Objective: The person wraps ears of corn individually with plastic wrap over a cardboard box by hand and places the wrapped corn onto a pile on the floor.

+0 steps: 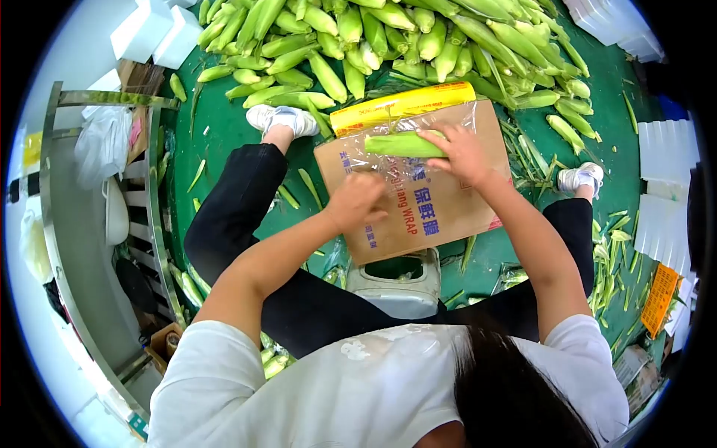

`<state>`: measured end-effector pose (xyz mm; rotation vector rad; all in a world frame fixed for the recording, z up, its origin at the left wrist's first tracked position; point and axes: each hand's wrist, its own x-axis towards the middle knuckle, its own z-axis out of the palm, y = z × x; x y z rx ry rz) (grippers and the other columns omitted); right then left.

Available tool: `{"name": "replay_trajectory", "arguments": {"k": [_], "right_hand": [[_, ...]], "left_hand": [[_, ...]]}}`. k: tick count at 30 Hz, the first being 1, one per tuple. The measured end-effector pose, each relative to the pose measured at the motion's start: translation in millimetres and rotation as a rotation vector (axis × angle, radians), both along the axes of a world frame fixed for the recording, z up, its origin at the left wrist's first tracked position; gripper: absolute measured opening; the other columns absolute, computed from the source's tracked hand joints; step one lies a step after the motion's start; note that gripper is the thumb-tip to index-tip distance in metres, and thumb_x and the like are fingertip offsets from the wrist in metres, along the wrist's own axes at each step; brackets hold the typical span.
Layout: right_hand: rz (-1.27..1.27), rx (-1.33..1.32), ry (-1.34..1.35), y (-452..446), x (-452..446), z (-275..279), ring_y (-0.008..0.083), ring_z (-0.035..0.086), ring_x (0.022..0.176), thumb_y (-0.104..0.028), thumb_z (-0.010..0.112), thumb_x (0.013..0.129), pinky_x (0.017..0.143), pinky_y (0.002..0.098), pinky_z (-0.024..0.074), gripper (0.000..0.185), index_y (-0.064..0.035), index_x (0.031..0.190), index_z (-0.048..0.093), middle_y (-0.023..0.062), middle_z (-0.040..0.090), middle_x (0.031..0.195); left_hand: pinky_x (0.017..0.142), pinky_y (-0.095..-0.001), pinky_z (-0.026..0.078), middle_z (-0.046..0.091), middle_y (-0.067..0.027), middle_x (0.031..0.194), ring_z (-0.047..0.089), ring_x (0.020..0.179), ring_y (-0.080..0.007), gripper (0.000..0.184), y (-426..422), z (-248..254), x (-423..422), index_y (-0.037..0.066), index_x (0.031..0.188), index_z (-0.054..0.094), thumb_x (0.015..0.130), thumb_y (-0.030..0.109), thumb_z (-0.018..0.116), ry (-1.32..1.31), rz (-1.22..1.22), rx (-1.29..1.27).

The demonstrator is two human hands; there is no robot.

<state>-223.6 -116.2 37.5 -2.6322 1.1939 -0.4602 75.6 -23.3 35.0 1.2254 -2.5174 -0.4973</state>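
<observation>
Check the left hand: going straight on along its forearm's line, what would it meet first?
The left hand would likely meet the ear of corn in the right hand; height is unclear from here.

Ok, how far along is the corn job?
Done: apparently some trimming, given the husk scraps on the floor. In hand: one green ear, right hand on it, over the cardboard box; left hand nearby. Remaining: probably much of the big pile, though I can't tell which ears are finished.

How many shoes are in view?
2. The left shoe is just left of the yellow roll; the right shoe is right of the cardboard.
</observation>
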Motion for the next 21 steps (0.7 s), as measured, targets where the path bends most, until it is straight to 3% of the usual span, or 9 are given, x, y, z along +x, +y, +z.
{"name": "replay_trajectory", "arguments": {"k": [1, 4, 5, 8, 9, 13, 16, 19, 21], "right_hand": [[-0.009, 0.03, 0.017, -3, 0, 0, 0.0283, 0.056, 0.109, -0.048, 0.068, 0.082, 0.091, 0.0427, 0.0466, 0.064, -0.0371, 0.142, 0.05, 0.0038, 0.06, 0.122], [0.002, 0.117, -0.019, -9, -1, -5, 0.0281, 0.056, 0.11, -0.046, 0.068, 0.083, 0.092, 0.044, 0.0467, 0.06, -0.0361, 0.14, 0.052, 0.0042, 0.06, 0.122], [0.004, 0.114, -0.04, -5, 0, 2, 0.0284, 0.056, 0.109, -0.043, 0.069, 0.084, 0.093, 0.0445, 0.0463, 0.057, -0.0367, 0.139, 0.054, 0.004, 0.06, 0.121], [0.116, 0.036, 0.055, 8, -13, 6, 0.0284, 0.056, 0.109, -0.042, 0.069, 0.084, 0.094, 0.0446, 0.0458, 0.056, -0.0376, 0.138, 0.054, 0.0033, 0.06, 0.12], [0.139, 0.088, 0.072, 16, -21, 8, 0.0284, 0.055, 0.11, -0.042, 0.069, 0.084, 0.095, 0.0446, 0.0452, 0.056, -0.0377, 0.138, 0.054, 0.0036, 0.06, 0.121], [0.2, 0.309, 0.163, 43, -21, 32, 0.0286, 0.053, 0.117, -0.04, 0.069, 0.085, 0.098, 0.0448, 0.0426, 0.055, -0.038, 0.138, 0.054, 0.0054, 0.058, 0.128], [0.138, 0.262, 0.125, 32, -14, 15, 0.0289, 0.051, 0.122, -0.039, 0.065, 0.089, 0.1, 0.0456, 0.0408, 0.049, -0.0363, 0.137, 0.056, 0.008, 0.056, 0.132], [0.01, 0.097, 0.069, 2, 3, -2, 0.0297, 0.051, 0.123, -0.038, 0.061, 0.092, 0.101, 0.0458, 0.0411, 0.039, -0.0269, 0.129, 0.062, 0.0107, 0.055, 0.135], [-0.126, -0.011, 0.07, -28, 24, -8, 0.0302, 0.05, 0.124, -0.038, 0.06, 0.093, 0.099, 0.0456, 0.0424, 0.034, -0.0191, 0.121, 0.065, 0.0113, 0.054, 0.135]], "left_hand": [[0.099, -0.0437, 0.037, 0.056, -0.0114, 0.12, 0.05, 0.116, -0.0313, 0.035, 3, 2, 3, 0.009, 0.116, 0.058, 0.085, 0.022, 0.069, -0.047, 0.159, 0.027], [0.098, -0.0415, 0.038, 0.059, -0.005, 0.106, 0.053, 0.109, -0.0243, 0.021, -16, -2, 1, 0.011, 0.102, 0.059, 0.083, 0.016, 0.066, -0.052, 0.106, -0.085], [0.092, -0.0411, 0.043, 0.059, -0.0068, 0.102, 0.057, 0.103, -0.0275, 0.014, -22, 2, 2, 0.01, 0.099, 0.056, 0.085, 0.011, 0.06, -0.022, 0.047, -0.146], [0.081, -0.0407, 0.049, 0.061, -0.0092, 0.096, 0.061, 0.094, -0.0306, 0.014, -17, 10, 22, 0.009, 0.099, 0.054, 0.085, 0.01, 0.059, -0.011, -0.135, 0.271], [0.073, -0.0413, 0.051, 0.061, -0.0119, 0.091, 0.063, 0.086, -0.0336, 0.012, -15, 16, 26, 0.008, 0.099, 0.054, 0.088, 0.01, 0.057, 0.095, -0.171, 0.2], [0.075, -0.0429, 0.05, 0.061, -0.0137, 0.091, 0.063, 0.088, -0.0345, 0.011, -20, 8, 7, 0.006, 0.101, 0.054, 0.094, 0.014, 0.058, 0.171, -0.086, 0.43], [0.075, -0.0428, 0.049, 0.062, -0.0134, 0.093, 0.063, 0.089, -0.0358, 0.017, -46, -24, -14, 0.007, 0.101, 0.057, 0.091, 0.018, 0.065, 0.289, -0.125, 0.225], [0.073, -0.0414, 0.051, 0.065, -0.0112, 0.091, 0.064, 0.086, -0.0333, 0.023, -76, -11, -27, 0.009, 0.104, 0.061, 0.085, 0.019, 0.071, -0.024, -0.103, -0.007], [0.072, -0.0407, 0.052, 0.067, -0.0095, 0.09, 0.066, 0.084, -0.031, 0.029, -107, 2, -20, 0.012, 0.11, 0.062, 0.083, 0.017, 0.072, -0.196, -0.017, 0.338]]}}
